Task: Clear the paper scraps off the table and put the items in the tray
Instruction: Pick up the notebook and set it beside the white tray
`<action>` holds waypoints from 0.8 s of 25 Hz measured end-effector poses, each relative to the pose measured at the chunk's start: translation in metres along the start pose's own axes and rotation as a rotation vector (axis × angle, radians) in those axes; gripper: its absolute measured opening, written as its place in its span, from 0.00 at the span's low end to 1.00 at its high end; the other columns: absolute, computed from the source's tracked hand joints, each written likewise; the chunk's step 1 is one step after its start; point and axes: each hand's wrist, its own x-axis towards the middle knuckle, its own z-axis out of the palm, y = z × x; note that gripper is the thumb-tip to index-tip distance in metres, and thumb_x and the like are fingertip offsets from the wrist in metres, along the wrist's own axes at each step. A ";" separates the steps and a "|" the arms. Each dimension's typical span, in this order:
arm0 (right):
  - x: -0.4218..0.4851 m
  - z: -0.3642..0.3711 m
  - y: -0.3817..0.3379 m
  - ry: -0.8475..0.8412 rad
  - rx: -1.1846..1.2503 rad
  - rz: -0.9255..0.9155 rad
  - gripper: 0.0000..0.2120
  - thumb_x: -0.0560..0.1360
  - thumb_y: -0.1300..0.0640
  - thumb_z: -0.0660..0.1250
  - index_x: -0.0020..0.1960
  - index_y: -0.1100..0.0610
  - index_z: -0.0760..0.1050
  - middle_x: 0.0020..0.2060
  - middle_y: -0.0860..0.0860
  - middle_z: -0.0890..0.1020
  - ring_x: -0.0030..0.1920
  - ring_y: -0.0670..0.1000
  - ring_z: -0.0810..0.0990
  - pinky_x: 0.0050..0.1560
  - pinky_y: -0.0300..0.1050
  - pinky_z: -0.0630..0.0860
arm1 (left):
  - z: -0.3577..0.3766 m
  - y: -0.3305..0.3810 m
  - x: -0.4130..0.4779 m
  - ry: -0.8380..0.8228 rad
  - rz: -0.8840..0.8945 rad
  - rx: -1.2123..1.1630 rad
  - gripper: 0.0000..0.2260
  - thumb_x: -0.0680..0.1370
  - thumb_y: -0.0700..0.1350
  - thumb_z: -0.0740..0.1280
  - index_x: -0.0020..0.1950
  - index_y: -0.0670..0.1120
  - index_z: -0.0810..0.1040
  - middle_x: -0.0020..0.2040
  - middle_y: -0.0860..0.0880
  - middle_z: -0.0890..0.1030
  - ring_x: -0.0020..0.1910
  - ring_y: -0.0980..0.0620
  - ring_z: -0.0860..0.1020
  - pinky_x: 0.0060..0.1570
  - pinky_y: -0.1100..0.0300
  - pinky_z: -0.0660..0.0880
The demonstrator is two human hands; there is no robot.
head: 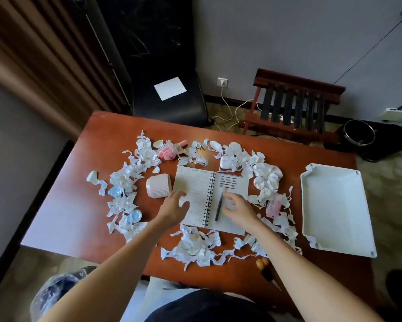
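Two bare forearms show from the lower edge of the view, uncovered along all of their visible length. Each ends in a bare hand, the left hand (174, 209) and the right hand (238, 208). Between the arms, at the bottom, a black, softly folded fabric garment (207, 305) covers the person's body. Just above and left of it shows a strip of pale grey cloth (146, 291), smooth and lightly creased. Whether that strip is trousers or a top cannot be told.

Beyond the left hand (174, 209) stand a black chair (172, 110) and brown curtain (44, 54); beyond the right hand (239, 210), a wooden rack (293, 108) by the grey wall (288, 31).
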 end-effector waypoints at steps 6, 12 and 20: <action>0.009 0.012 0.009 -0.088 -0.086 0.097 0.32 0.75 0.55 0.69 0.76 0.52 0.61 0.73 0.52 0.65 0.72 0.53 0.64 0.68 0.46 0.63 | 0.011 -0.015 0.006 -0.088 -0.234 0.218 0.21 0.81 0.53 0.62 0.73 0.51 0.64 0.76 0.45 0.57 0.73 0.42 0.60 0.72 0.41 0.61; 0.011 0.028 0.022 -0.196 -0.160 0.160 0.37 0.76 0.49 0.69 0.79 0.52 0.55 0.76 0.50 0.60 0.75 0.54 0.57 0.74 0.54 0.60 | 0.017 -0.023 0.010 -0.103 -0.339 0.005 0.21 0.80 0.49 0.64 0.73 0.48 0.66 0.74 0.43 0.59 0.69 0.42 0.65 0.69 0.44 0.68; 0.011 0.030 0.031 -0.236 -0.258 0.144 0.37 0.76 0.52 0.67 0.79 0.55 0.52 0.78 0.49 0.55 0.77 0.53 0.52 0.75 0.52 0.56 | 0.012 -0.026 0.013 -0.074 -0.381 -0.113 0.18 0.79 0.48 0.65 0.69 0.50 0.70 0.73 0.44 0.61 0.68 0.42 0.67 0.68 0.44 0.69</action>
